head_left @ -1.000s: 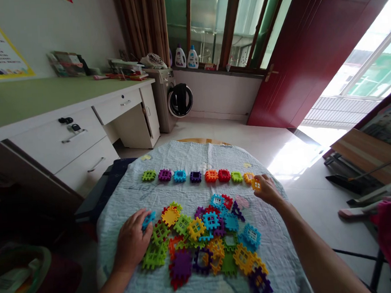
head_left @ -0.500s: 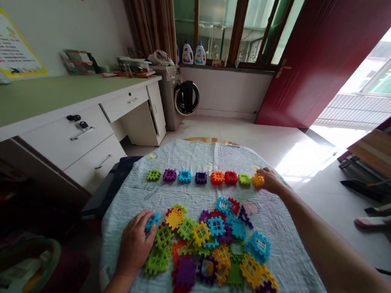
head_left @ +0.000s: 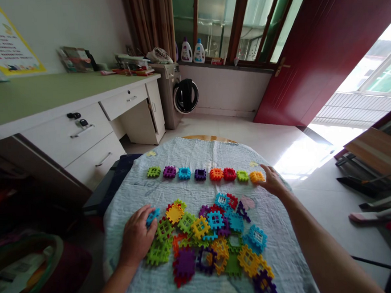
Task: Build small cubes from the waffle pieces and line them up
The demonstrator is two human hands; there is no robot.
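Observation:
A row of toothed plastic building blocks stretches across the cloth-covered round table (head_left: pixel 132 195). At the row's right end stands a yellow-orange block (head_left: pixel 257 176), beside a lime block (head_left: pixel 242 176). My right hand (head_left: pixel 273 182) is at its right side, thumb and forefinger spread; whether the thumb still touches it is unclear. At the near left, my left hand (head_left: pixel 138 234) pinches a blue toothed piece (head_left: pixel 152 217) between thumb and fingers. To its right lies a pile of loose pieces, including a yellow plate (head_left: pixel 174 213), a purple plate (head_left: pixel 185 263) and a blue window piece (head_left: pixel 216 220).
A white desk with drawers (head_left: pixel 80 132) stands to the left, a washing machine (head_left: pixel 172 94) with its door open behind. A dark red door (head_left: pixel 310 58) is at the right. A bin (head_left: pixel 56 263) sits at the lower left.
My right hand's fingers have come off the top of the yellow-orange block and spread, shifting slightly right. My left hand keeps the blue piece. The view has shifted slightly.

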